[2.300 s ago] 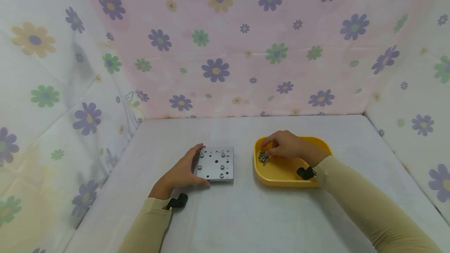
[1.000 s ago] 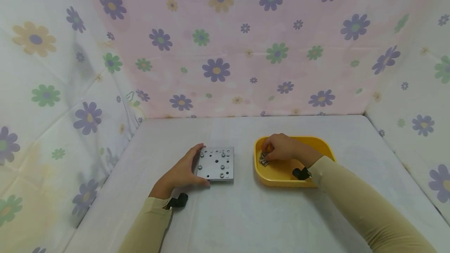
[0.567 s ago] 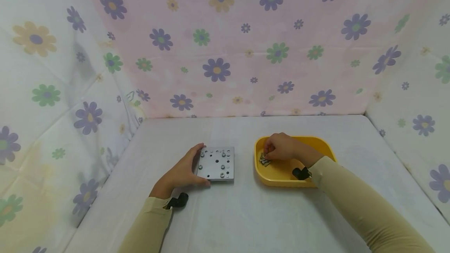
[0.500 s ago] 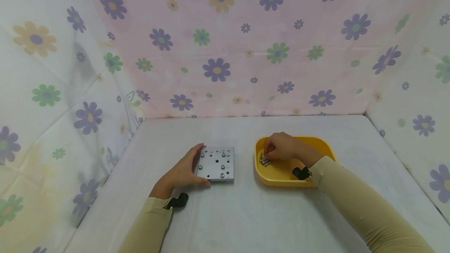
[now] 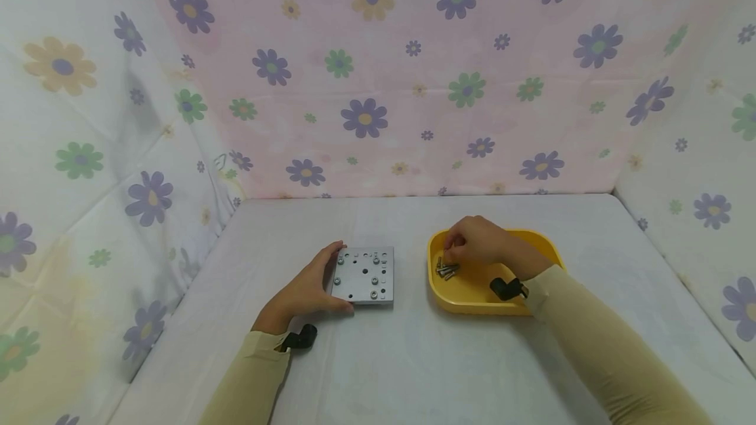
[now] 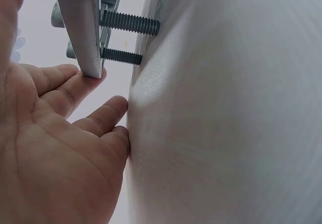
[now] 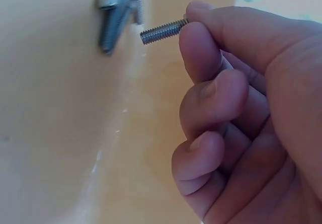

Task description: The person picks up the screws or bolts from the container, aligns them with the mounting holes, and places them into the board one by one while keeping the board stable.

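Observation:
My left hand (image 5: 304, 290) grips a square metal plate (image 5: 357, 284) by its edges, thumb at the near side and a finger at the far side. Several socket-head bolts (image 5: 375, 281) stand in holes of the plate. In the left wrist view, threaded shanks (image 6: 131, 22) stick out under it, over the white cloth. Over the left part of a yellow tray (image 5: 472, 307), my right hand (image 5: 481, 241) pinches one bolt (image 7: 163, 31) between thumb and index finger. Its threaded end points away from the hand; the head is hidden by the fingertips.
Loose bolts (image 5: 445, 271) lie in the tray below the right fingers, seen also as a blurred bolt cluster (image 7: 118, 12) in the right wrist view. A white cloth (image 5: 384, 359) covers the table, and flowered fabric walls (image 5: 413, 84) enclose its back and sides.
The right hand has worked among the loose bolts, spreading the pile, and has now lifted slightly with one bolt in its fingertips. The left hand and plate have stayed in place.

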Demonstrator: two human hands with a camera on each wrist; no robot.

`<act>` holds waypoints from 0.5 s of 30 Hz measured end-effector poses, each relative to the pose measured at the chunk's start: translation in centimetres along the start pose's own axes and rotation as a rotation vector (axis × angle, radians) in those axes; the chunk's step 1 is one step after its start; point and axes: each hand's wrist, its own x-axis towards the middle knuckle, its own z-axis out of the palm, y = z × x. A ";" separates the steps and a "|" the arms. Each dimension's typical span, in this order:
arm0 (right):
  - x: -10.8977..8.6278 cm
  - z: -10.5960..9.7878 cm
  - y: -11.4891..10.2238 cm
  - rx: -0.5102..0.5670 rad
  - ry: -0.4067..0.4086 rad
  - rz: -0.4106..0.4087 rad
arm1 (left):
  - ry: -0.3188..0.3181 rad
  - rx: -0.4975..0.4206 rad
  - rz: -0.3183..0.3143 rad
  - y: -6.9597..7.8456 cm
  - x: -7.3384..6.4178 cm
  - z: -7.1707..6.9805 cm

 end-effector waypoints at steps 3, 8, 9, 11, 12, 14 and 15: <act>-0.2 -0.1 0.0 0.018 0.047 -0.033 | 0.004 0.002 -0.001 -0.1 0.0 0.0; -0.4 -0.4 -0.1 0.067 0.101 -0.026 | 0.002 0.004 -0.008 0.0 0.0 0.0; -0.5 -0.4 -0.2 0.080 0.108 -0.021 | 0.002 0.004 -0.007 0.1 -0.1 0.0; -0.7 -0.5 -0.4 0.104 0.117 -0.022 | 0.001 0.007 -0.003 0.1 0.0 0.0; -0.8 -0.6 -0.5 0.113 0.122 -0.025 | 0.001 0.007 -0.004 0.2 0.0 0.0; -1.0 -0.8 -0.7 0.122 0.128 -0.031 | 0.003 0.006 -0.002 0.2 -0.1 0.0; -1.1 -0.8 -0.8 0.126 0.132 -0.033 | 0.003 0.007 -0.003 0.2 -0.1 0.0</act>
